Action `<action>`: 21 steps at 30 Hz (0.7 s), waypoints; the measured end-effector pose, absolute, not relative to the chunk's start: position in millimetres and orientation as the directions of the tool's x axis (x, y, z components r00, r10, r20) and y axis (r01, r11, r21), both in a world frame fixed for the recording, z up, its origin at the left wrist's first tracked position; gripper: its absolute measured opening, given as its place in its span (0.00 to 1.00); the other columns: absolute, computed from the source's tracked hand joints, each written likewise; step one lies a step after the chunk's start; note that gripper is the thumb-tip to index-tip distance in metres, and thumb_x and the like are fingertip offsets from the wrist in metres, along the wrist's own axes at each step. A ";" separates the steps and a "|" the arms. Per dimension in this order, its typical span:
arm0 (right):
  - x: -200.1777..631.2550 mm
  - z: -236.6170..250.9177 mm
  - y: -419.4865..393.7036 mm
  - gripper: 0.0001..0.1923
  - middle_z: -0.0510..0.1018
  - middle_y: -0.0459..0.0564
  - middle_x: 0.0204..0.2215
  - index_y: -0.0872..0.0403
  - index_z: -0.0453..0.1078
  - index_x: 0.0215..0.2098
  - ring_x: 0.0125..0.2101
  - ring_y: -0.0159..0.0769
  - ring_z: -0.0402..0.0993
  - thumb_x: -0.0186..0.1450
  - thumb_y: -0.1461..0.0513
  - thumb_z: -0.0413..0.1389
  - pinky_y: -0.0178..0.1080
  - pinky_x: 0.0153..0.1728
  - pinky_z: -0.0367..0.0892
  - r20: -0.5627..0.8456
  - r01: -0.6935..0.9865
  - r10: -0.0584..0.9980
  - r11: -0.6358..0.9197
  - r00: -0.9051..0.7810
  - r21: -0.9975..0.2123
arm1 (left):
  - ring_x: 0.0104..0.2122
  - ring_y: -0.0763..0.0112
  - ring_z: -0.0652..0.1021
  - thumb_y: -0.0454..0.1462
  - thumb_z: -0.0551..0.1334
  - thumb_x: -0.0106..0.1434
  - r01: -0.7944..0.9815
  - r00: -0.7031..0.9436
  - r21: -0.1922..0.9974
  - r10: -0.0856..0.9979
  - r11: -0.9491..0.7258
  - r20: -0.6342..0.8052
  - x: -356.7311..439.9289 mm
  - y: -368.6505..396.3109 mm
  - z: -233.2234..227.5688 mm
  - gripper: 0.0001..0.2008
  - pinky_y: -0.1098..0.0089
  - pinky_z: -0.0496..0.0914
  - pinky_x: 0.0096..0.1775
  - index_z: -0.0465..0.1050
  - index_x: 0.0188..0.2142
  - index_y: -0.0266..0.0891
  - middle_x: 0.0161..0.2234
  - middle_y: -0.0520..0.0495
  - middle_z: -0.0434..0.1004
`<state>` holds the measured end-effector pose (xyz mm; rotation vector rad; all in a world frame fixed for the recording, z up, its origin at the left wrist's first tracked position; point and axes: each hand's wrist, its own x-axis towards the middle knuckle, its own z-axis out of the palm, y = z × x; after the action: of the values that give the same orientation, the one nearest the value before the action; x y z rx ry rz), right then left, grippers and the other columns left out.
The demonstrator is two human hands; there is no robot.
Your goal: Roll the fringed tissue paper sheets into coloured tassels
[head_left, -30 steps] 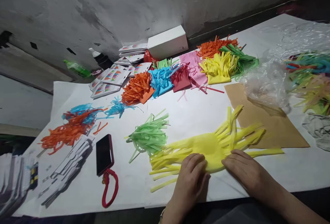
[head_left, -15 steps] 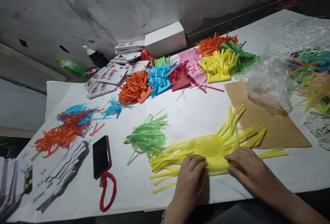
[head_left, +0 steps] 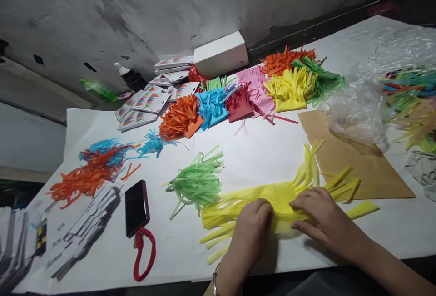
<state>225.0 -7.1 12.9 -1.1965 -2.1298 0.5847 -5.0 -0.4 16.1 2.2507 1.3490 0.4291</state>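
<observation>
Nearest, the left hand (head_left: 250,230) and right hand (head_left: 320,216) both press on the yellow fringed paper (head_left: 269,196) at the table's (head_left: 272,155) front edge, seemingly pinching its middle; a green fringe bundle (head_left: 195,182) lies beside it, coloured fringe piles (head_left: 238,98) farther back

No text, brand or number can be read. The printed cards (head_left: 145,105) lying far up and to the left of the left hand (head_left: 250,232) carry coloured fan-shaped pictures, but any lettering on them is too small to make out. The white box (head_left: 221,53) well beyond both hands shows a blank side
</observation>
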 end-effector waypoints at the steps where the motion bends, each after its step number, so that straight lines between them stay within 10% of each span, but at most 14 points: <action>1: 223.2 13.8 -7.6 0.12 0.80 0.50 0.39 0.51 0.71 0.47 0.42 0.43 0.74 0.74 0.52 0.54 0.48 0.49 0.61 0.316 0.606 0.862 0.505 -0.398 -0.615 | 0.36 0.60 0.79 0.27 0.58 0.67 0.734 0.472 0.543 0.881 -0.407 0.023 -4.2 0.0 16.6 0.08 0.62 0.75 0.38 0.72 0.38 0.41 0.39 0.45 0.81; 9: 216.7 -2.1 -11.7 0.19 0.81 0.53 0.42 0.57 0.74 0.39 0.48 0.42 0.72 0.75 0.71 0.41 0.48 0.60 0.55 0.453 0.650 0.748 0.655 -0.484 -0.386 | 0.38 0.59 0.78 0.23 0.53 0.65 0.693 0.511 0.526 0.851 -0.493 0.125 -11.7 -12.3 7.9 0.13 0.61 0.74 0.40 0.69 0.41 0.41 0.43 0.44 0.81; 21: 210.4 1.0 7.9 0.12 0.74 0.50 0.24 0.52 0.68 0.28 0.31 0.46 0.68 0.70 0.65 0.52 0.47 0.36 0.55 0.268 0.912 0.925 0.335 -0.270 -0.238 | 0.33 0.62 0.80 0.32 0.55 0.71 0.937 0.241 0.309 0.941 -0.162 -0.237 2.7 28.7 26.4 0.10 0.67 0.66 0.32 0.71 0.34 0.41 0.34 0.45 0.82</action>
<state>210.4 7.9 1.0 -1.6279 -2.2491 0.0517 2.7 28.7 26.4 2.1327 1.7229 0.0143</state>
